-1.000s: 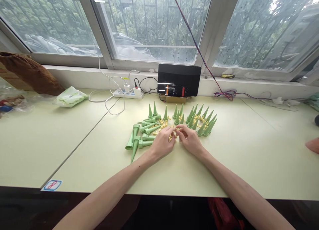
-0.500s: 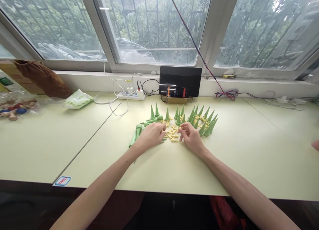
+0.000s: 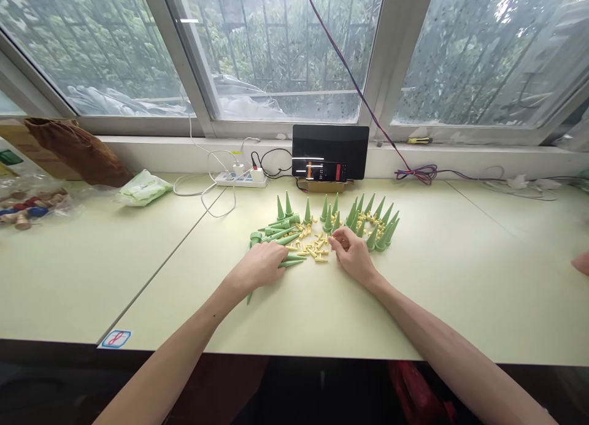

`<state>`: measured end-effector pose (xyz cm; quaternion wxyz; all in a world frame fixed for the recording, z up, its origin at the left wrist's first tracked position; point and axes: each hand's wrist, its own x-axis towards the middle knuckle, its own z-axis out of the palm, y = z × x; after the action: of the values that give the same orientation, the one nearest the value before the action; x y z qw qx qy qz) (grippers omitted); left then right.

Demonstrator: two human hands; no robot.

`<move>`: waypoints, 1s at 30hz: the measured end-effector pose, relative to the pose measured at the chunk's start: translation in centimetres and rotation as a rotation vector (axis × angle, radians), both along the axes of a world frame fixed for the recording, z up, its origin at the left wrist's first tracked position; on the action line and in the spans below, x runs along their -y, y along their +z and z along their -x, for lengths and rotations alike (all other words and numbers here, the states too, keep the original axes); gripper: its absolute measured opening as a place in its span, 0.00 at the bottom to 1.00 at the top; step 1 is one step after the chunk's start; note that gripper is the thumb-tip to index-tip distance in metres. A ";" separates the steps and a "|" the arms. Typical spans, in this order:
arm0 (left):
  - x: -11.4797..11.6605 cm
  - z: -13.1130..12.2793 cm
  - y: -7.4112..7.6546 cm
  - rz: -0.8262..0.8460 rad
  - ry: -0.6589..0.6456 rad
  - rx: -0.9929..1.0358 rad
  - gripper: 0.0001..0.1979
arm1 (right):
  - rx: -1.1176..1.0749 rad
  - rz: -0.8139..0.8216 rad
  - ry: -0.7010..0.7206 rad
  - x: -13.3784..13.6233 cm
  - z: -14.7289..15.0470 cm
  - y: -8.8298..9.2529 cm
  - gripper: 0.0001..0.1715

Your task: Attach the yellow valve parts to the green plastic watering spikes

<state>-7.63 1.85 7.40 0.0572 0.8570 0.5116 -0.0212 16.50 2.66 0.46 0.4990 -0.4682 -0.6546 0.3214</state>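
Note:
My left hand (image 3: 260, 267) lies over the lying green cone spikes (image 3: 276, 235), its fingers curled round one of them whose tip pokes out to the right. My right hand (image 3: 352, 253) rests at the right edge of the scattered small yellow pieces (image 3: 313, 248), fingertips pinched together on what looks like one yellow piece. Behind them, several green cones (image 3: 368, 219) stand upright in a cluster.
A black tablet with a phone (image 3: 330, 161) leans on the window ledge behind the cones. A power strip with cables (image 3: 239, 176) lies to its left. A green packet (image 3: 143, 187), a brown bag (image 3: 76, 149) and a bag of wooden toys (image 3: 27, 205) sit far left. Another person's hand (image 3: 580, 263) shows at the right edge.
My left hand moved left and toward me, from the yellow pieces onto the lying green spikes, and closed on one. My right hand stayed nearly in place.

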 end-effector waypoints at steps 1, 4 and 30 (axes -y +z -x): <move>0.0 -0.1 -0.1 -0.001 0.000 0.006 0.06 | 0.001 -0.001 -0.001 0.0 0.0 0.0 0.16; 0.0 -0.2 -0.2 0.006 -0.013 0.030 0.07 | 0.003 -0.001 -0.006 -0.1 0.0 -0.1 0.16; -1.7 -7.5 -4.3 0.234 0.198 1.351 0.16 | -0.023 -0.035 -0.019 0.4 0.1 -0.1 0.11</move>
<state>-0.17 3.52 3.10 0.4569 0.6198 0.4341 0.4676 16.37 2.30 0.35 0.5176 -0.4619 -0.6499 0.3105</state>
